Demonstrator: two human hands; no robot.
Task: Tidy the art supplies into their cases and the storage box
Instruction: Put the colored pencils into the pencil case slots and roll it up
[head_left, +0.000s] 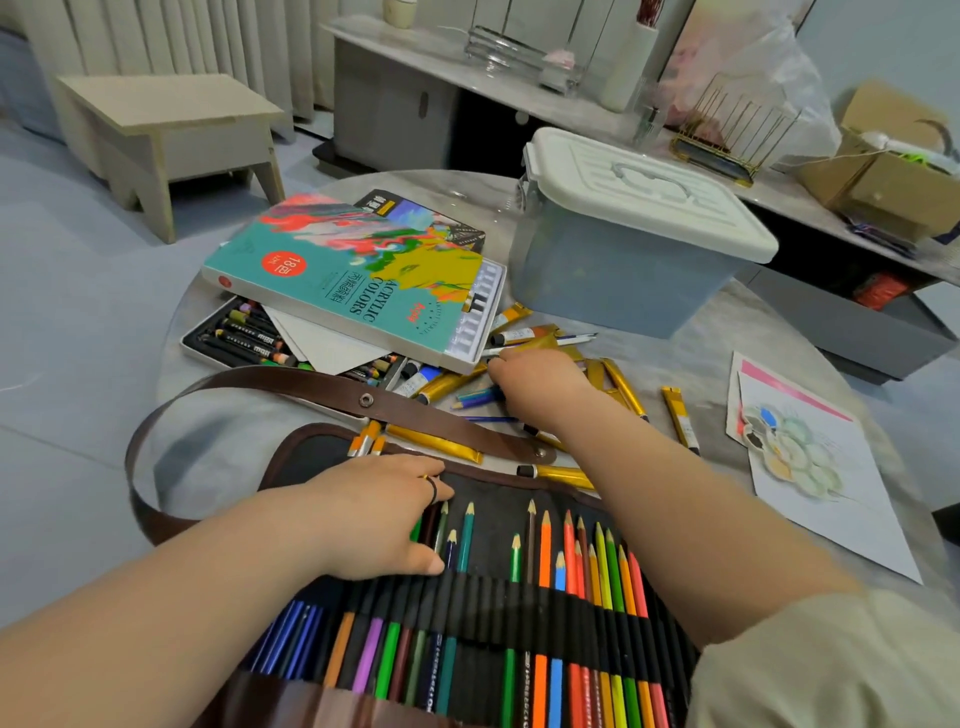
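An unrolled black pencil roll with a brown strap lies at the table's near edge, with several coloured pencils in its loops. My left hand presses flat on its upper left part. My right hand reaches into a scatter of gold paint tubes and closes on blue pencils. The teal acrylic colours box lies tilted on an open oil pastel tray. The storage box, with its white lid on, stands at the back right.
A sheet of paper with a stained flower-shaped palette lies at the right. More gold tubes lie between it and my right arm. A dark box sticks out behind the acrylic box. A wooden stool and a low cabinet stand beyond the table.
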